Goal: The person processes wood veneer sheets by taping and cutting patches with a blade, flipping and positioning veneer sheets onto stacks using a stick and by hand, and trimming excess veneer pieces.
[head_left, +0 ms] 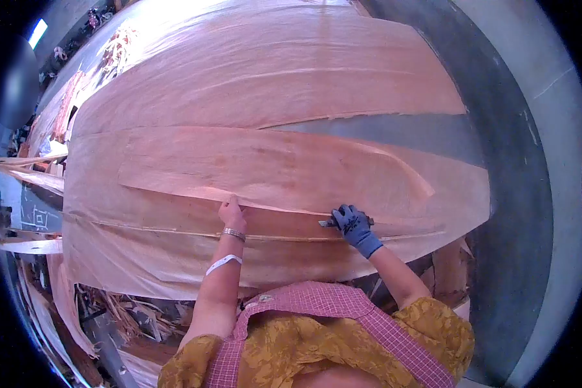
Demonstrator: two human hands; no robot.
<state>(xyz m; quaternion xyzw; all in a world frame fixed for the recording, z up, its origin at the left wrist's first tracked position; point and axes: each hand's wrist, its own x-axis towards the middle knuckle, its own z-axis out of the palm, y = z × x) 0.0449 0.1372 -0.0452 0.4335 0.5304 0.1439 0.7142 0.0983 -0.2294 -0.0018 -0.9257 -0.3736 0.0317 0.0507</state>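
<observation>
A long, narrow veneer sheet [258, 165] lies across wider sheets of the same thin, pinkish-tan wood. My bare left hand [232, 215] pinches its near edge, left of the middle, and lifts that edge slightly. On my right hand [352, 227] is a blue-grey glove, and its fingers are closed around a utility knife [326, 224]. The blade points left, close to the same near edge; whether it touches the wood I cannot tell. Towards the right end, the sheet's far edge curls up.
Larger veneer sheets [271, 77] cover the broad stack beyond my hands. A grey surface [394, 129] shows through a wedge-shaped gap. Torn veneer scraps [139, 317] lie at the lower left, near my body. More loose strips [35, 171] stick out on the left. Grey floor [511, 194] runs along the right.
</observation>
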